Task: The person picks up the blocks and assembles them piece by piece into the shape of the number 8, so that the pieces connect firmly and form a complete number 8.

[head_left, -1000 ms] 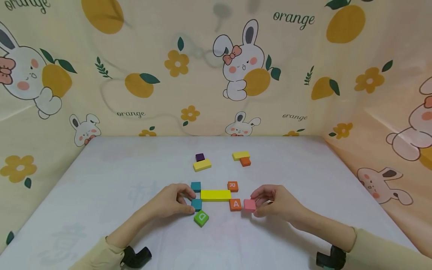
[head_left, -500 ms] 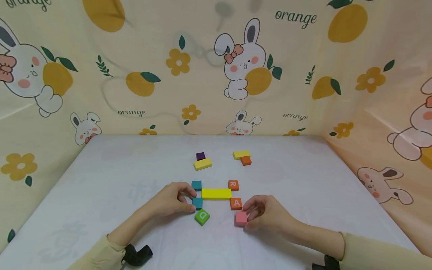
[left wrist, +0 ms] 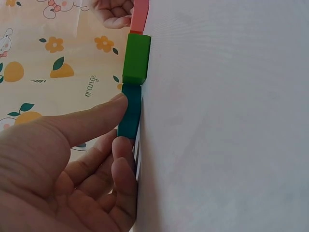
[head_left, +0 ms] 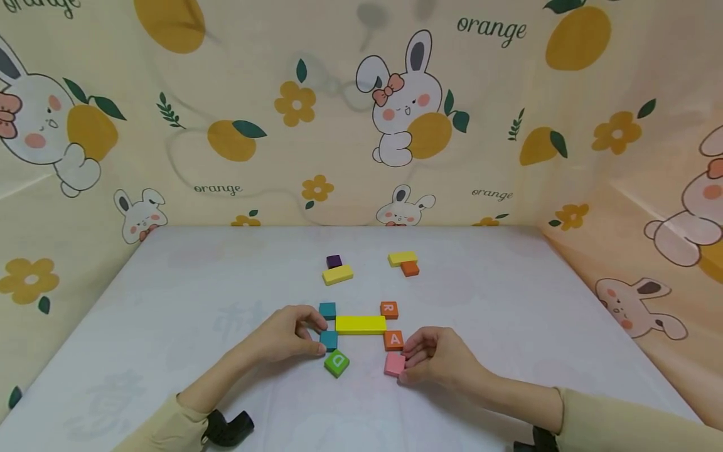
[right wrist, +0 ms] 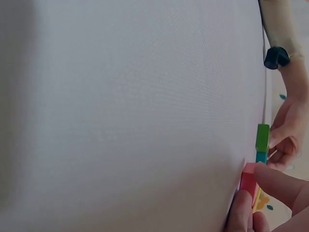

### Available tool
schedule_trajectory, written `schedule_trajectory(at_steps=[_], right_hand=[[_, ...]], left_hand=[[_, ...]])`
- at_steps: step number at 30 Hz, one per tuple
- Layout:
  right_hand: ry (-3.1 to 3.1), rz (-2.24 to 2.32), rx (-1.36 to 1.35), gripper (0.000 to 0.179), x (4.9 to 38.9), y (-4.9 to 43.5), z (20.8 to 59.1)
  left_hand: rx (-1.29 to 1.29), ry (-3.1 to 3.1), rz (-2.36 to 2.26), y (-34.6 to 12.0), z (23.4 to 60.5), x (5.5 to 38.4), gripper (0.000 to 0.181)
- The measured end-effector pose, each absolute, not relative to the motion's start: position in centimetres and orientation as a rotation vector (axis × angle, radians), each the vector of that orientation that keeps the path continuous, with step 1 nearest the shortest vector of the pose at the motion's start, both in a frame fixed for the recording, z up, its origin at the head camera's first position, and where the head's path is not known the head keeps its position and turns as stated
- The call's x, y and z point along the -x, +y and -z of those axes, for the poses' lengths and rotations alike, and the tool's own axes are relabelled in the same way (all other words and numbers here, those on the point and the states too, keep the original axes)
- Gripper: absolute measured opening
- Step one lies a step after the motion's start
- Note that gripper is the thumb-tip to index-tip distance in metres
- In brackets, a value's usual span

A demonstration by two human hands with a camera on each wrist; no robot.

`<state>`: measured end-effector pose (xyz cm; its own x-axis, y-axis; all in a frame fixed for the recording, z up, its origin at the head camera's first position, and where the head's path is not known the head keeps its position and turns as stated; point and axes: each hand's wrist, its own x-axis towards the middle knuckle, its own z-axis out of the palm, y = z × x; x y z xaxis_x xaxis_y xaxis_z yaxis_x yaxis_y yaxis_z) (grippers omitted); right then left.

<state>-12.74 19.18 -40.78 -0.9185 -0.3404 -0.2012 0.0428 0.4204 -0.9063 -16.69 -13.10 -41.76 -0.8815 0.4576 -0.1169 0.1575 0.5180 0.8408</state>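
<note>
In the head view my left hand (head_left: pixel 294 333) has its thumb and fingertips on the near teal block (head_left: pixel 329 341), pinching it against the table. A second teal block (head_left: pixel 327 311) lies just behind it. My right hand (head_left: pixel 443 359) pinches a pink block (head_left: pixel 394 364) between thumb and fingers, directly in front of the orange block marked A (head_left: pixel 393 340). A long yellow block (head_left: pixel 360 325) lies between the teal and orange pairs. The orange block marked R (head_left: pixel 389 310) is at the back right. A green block marked D (head_left: pixel 336 363) sits turned cornerwise in front of the near teal block.
Farther back on the white table (head_left: pixel 226 263) a dark purple block (head_left: pixel 334 261) sits by a pale yellow block (head_left: pixel 337 275). To their right, another yellow block (head_left: pixel 402 258) adjoins an orange block (head_left: pixel 410 269). A printed cloth (head_left: pixel 339 144) stands behind the table.
My right hand has brought the pink block from the right side of the A block nearer to me, then left, to a place in front of it. My left hand stays put.
</note>
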Motion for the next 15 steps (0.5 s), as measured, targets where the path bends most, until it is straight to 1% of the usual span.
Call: schedule_trajectory(at_steps=[15], right_hand=[[2.363, 1.517, 0.213, 0.042, 12.83, 18.54, 41.02]], left_hand=[[-0.536, 2.401, -1.33, -13.23, 41.73, 16.69, 0.032]])
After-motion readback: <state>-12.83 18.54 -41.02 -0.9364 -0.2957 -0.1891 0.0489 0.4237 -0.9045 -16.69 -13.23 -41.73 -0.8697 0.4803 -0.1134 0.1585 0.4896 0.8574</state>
